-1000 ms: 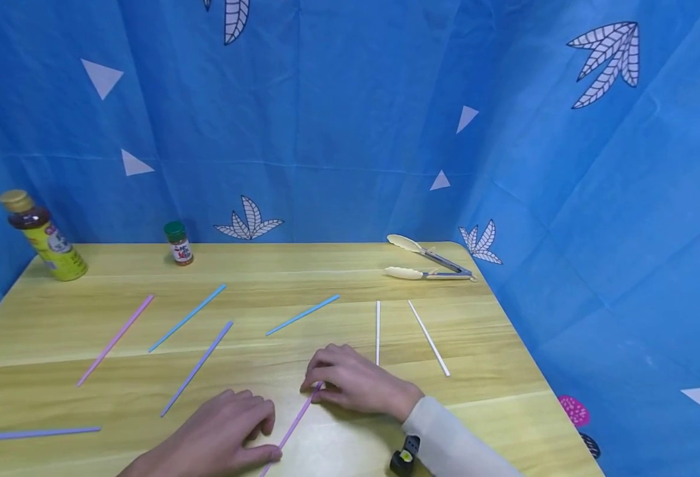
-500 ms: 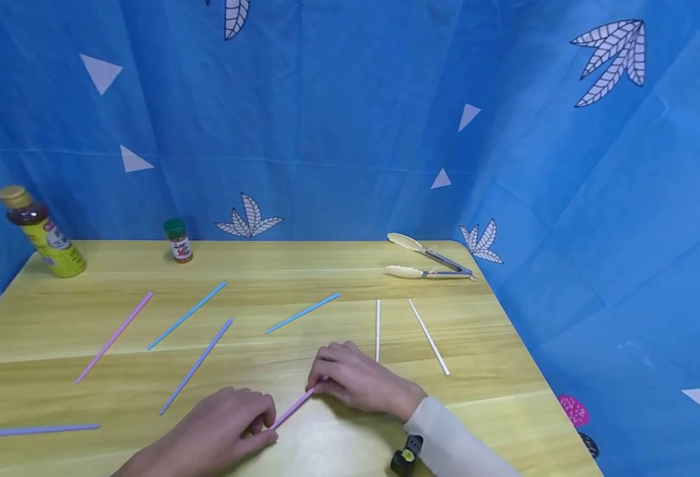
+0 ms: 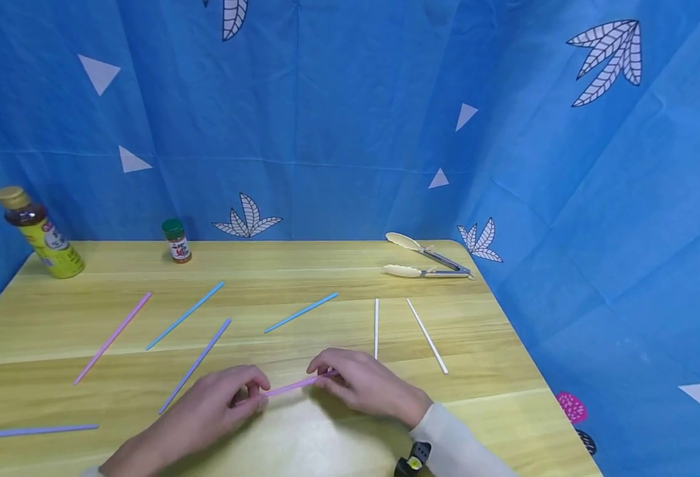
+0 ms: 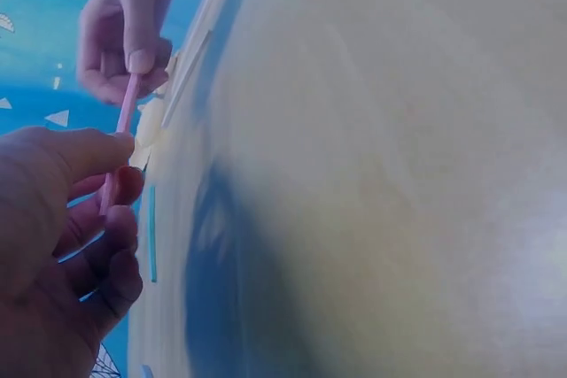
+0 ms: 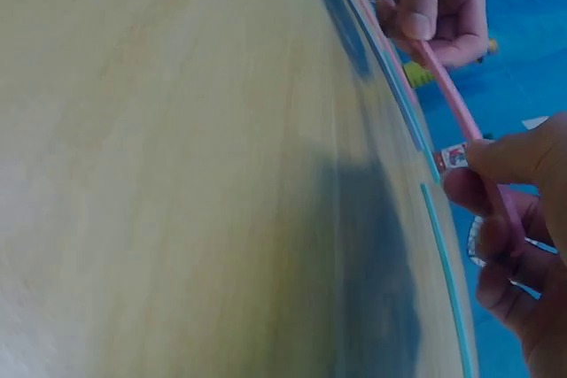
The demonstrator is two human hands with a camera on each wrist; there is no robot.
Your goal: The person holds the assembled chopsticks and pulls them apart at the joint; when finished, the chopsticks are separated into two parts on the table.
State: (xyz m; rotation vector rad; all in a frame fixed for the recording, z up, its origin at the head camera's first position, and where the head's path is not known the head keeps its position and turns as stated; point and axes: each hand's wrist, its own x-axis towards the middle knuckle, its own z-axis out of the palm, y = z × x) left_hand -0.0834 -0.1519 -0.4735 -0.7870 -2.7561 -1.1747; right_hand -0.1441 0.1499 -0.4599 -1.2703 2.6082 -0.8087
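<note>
A pink chopstick (image 3: 291, 387) is held between both hands, a little above the table, as the shadows in the wrist views suggest. My left hand (image 3: 209, 403) pinches one end between thumb and fingers; in the left wrist view that end of the chopstick (image 4: 126, 111) runs behind the thumb. The other end is pinched by my right hand (image 3: 363, 385), with the tip showing past the fingers of the right wrist view's near hand (image 5: 523, 205). A purple chopstick (image 3: 197, 364) lies just beyond the left hand, and a white chopstick (image 3: 376, 328) just beyond the right.
Around them on the wooden table (image 3: 326, 444) lie a second pink chopstick (image 3: 113, 336), two blue ones, another purple chopstick (image 3: 34, 432) and a second white one (image 3: 427, 336). Tongs (image 3: 430, 258), a green-capped jar (image 3: 177, 241) and a sauce bottle (image 3: 42, 232) line the back.
The pink chopstick has been lifted and turned from a steep slant to nearly level across. My left hand has moved up and now pinches its near end; the right hand has shifted slightly right.
</note>
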